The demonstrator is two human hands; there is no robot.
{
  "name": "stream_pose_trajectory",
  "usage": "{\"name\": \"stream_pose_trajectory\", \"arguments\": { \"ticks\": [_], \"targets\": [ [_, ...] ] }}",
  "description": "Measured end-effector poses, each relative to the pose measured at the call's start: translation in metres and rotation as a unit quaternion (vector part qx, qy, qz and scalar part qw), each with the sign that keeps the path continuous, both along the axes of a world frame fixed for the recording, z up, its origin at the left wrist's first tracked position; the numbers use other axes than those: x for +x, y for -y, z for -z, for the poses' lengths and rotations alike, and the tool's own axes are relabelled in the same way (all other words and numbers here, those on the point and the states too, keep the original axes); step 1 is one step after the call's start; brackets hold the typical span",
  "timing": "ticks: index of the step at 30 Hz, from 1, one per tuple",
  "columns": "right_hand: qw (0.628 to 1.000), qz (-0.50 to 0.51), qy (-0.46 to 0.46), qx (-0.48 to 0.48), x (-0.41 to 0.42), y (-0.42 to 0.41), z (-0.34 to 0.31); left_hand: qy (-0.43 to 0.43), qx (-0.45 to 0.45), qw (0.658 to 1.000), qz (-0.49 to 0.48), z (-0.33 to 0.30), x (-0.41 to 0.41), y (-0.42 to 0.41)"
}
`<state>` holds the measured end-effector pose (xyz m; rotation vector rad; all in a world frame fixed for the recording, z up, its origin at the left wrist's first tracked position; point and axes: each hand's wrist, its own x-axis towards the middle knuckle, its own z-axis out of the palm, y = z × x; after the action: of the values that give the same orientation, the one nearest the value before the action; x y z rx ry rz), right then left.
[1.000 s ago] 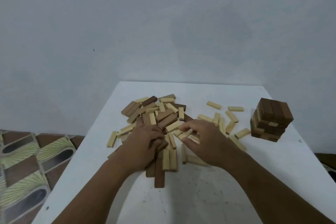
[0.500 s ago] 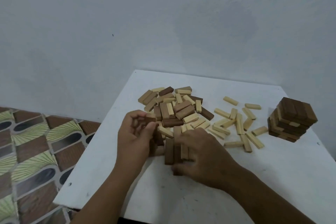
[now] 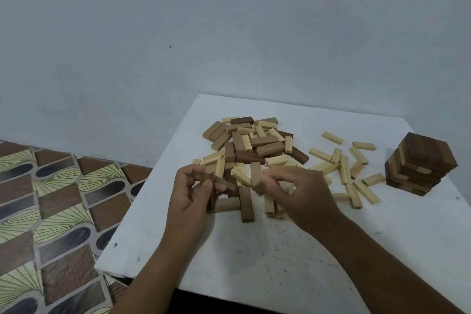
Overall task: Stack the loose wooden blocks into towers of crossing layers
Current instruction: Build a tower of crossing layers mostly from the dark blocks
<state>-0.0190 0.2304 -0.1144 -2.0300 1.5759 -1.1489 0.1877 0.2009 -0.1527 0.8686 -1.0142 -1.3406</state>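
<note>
Fingers [image 3: 204, 183] of the left hand [image 3: 190, 196] pinch a dark block [image 3: 216, 181]; right hand [image 3: 298, 191] pinches another, pile [image 3: 254, 145] just beyond both.

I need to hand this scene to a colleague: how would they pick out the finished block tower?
On the white square table, look to its far right side, beyond the scattered pale wooden blocks. There stands the dark brown stacked wooden tower, several crossing layers high. It alone is neatly stacked and upright; everything else lies loose or heaped.
</note>
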Motion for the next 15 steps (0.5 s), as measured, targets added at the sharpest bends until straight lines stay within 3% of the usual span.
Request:
{"name": "stream_pose_trajectory", "arguments": {
  "ticks": [4, 6, 8, 10, 13, 15],
  "targets": [
    [0.966, 0.073, 0.246, -0.005, 0.013, -0.008, -0.006, 0.005, -0.007, 1.0, 0.029, 0.0, 0.0, -0.003],
    [0.955, 0.065, 0.29, 0.01, 0.02, -0.009, -0.008, 0.008, -0.023, 1.0, 0.003, -0.003, -0.001, -0.006],
    [0.975, 0.062, 0.211, 0.027, 0.024, -0.009, -0.006, 0.008, -0.021, 1.0, -0.023, -0.003, -0.001, -0.008],
    [0.995, 0.055, 0.046, 0.062, 0.026, -0.009, -0.004, 0.02, -0.01, 0.999, -0.03, -0.002, -0.001, -0.007],
    [0.97, 0.05, -0.194, 0.138, 0.028, -0.01, -0.003, 0.055, -0.002, 0.998, -0.023, 0.002, 0.0, -0.005],
    [0.956, 0.061, -0.237, 0.165, 0.03, -0.009, -0.004, 0.075, -0.012, 0.997, -0.012, 0.004, -0.001, -0.005]
  ]
}}
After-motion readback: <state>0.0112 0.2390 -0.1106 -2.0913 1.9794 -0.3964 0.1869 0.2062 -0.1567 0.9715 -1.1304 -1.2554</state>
